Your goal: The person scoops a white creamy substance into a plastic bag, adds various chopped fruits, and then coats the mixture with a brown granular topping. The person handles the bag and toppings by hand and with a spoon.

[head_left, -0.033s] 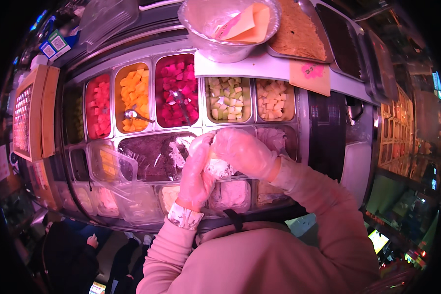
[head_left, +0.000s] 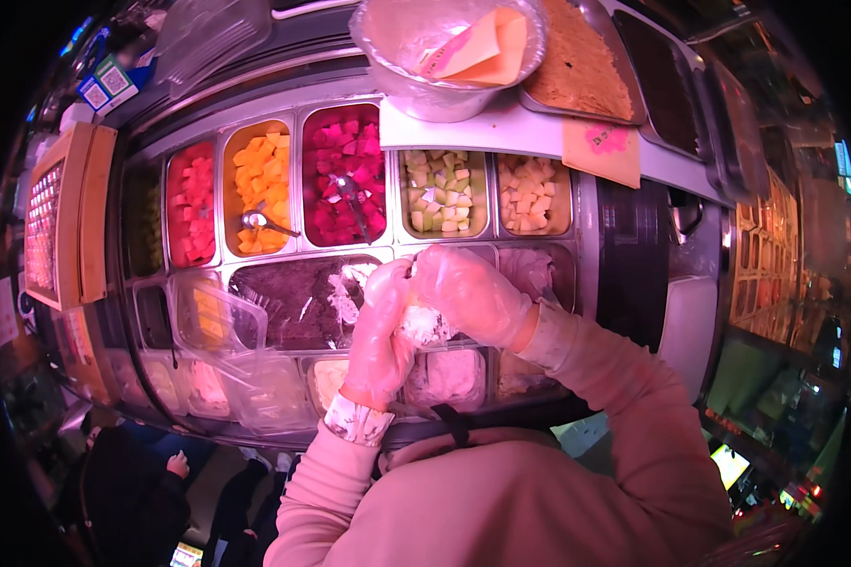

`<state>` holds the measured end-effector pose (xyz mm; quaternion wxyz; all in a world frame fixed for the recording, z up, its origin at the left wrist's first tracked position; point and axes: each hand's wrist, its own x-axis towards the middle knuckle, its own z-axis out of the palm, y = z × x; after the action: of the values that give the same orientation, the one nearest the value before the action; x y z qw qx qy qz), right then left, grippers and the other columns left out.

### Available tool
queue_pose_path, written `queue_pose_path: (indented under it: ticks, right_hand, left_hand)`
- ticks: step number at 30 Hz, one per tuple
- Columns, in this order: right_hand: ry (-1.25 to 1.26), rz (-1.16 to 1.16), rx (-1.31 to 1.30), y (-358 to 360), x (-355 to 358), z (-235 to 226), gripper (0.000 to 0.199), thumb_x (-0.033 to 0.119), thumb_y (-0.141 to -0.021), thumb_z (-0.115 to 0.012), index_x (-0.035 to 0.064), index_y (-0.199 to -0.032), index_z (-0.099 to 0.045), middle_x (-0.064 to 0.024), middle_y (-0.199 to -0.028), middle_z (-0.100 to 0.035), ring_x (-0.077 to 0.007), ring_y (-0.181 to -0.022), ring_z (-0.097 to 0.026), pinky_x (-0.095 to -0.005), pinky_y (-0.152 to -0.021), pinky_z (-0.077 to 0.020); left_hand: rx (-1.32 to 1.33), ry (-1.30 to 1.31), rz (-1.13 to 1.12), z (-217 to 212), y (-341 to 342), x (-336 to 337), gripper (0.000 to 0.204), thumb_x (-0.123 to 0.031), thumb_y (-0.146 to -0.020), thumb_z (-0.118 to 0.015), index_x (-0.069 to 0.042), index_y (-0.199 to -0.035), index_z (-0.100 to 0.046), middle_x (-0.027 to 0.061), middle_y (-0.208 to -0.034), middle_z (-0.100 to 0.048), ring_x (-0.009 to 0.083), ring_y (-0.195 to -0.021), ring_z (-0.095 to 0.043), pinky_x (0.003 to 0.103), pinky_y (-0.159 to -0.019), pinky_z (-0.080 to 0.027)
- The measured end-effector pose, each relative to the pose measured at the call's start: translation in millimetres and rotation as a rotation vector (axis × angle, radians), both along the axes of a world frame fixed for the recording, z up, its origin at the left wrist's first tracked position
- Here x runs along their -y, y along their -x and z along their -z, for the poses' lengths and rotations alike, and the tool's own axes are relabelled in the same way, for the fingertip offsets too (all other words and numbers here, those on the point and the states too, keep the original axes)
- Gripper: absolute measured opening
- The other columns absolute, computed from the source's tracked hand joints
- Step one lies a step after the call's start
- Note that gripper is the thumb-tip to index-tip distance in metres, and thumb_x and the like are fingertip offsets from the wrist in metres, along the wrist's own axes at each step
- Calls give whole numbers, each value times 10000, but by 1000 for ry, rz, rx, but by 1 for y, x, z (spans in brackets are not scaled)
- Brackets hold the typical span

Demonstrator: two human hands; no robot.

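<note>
Both my hands wear thin clear plastic gloves and meet over the middle of the counter. Between them is a soft white ball with dark specks [head_left: 427,327], partly covered by the fingers. My left hand [head_left: 384,326] cups it from the left, fingers pointing up. My right hand [head_left: 470,295] bends over its top from the right, fingertips against the left hand. Just left of them lies a metal pan of dark crumbs [head_left: 279,293] with a smear of white cream [head_left: 348,291] at its right end. A tub of pale pink cream [head_left: 444,375] sits below the hands.
Beyond my hands stand pans of diced red fruit [head_left: 192,203], yellow fruit [head_left: 258,180], magenta fruit [head_left: 345,170], green fruit [head_left: 442,189] and pale fruit [head_left: 531,194]. A plastic-lined bowl [head_left: 435,99] and a brown crumb tray [head_left: 581,66] rest above. Clear lids [head_left: 246,331] lie left.
</note>
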<state>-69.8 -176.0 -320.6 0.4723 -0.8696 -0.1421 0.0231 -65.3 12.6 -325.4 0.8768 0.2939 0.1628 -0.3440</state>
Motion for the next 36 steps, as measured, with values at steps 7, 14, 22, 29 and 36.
queue_pose_path:
  ticks: [7,14,22,29,36]
  right_hand:
    - [1,35,-116,-65,12,38,172,174,-931,-712,26,-1001,-763,-159,-891,-683,-336,-861,-687,-415,-780,-541]
    - [825,-128,-169,-120,83,182,237,41,-896,-638,53,-1091,-772,-211,-1019,-724,-367,-956,-718,-439,-891,-566]
    - [881,-60,-177,-111,57,162,150,80,-979,-563,-27,-1058,-633,-245,-967,-725,-389,-919,-742,-476,-790,-599]
    - [654,218,-250,-115,56,139,207,111,-919,-664,-44,-1057,-662,-235,-969,-737,-386,-915,-739,-466,-808,-585]
    - [-192,-249,53,-61,-29,0,231,151,-956,-689,18,-1135,-750,-139,-1055,-744,-311,-969,-708,-397,-883,-567]
  left_hand:
    - [-9,-292,-115,26,3,-25,392,-34,-996,-700,-25,-1372,-587,79,-1301,-627,180,-1196,-634,334,-1020,-555]
    - [-57,-322,-149,25,1,-35,339,-51,-1011,-677,-27,-1342,-605,79,-1243,-641,170,-1077,-664,343,-921,-592]
    - [-182,-85,-119,9,-1,-32,338,-122,-1069,-608,-20,-1389,-569,102,-1229,-661,207,-1078,-690,382,-903,-609]
    - [-117,-73,-99,-4,-3,-34,395,-288,-1125,-529,-20,-1413,-560,95,-1276,-650,215,-1144,-673,395,-963,-591]
    - [-85,-124,-131,1,-2,-41,474,-406,-1159,-428,-49,-1448,-544,91,-1409,-608,205,-1290,-600,397,-1095,-516]
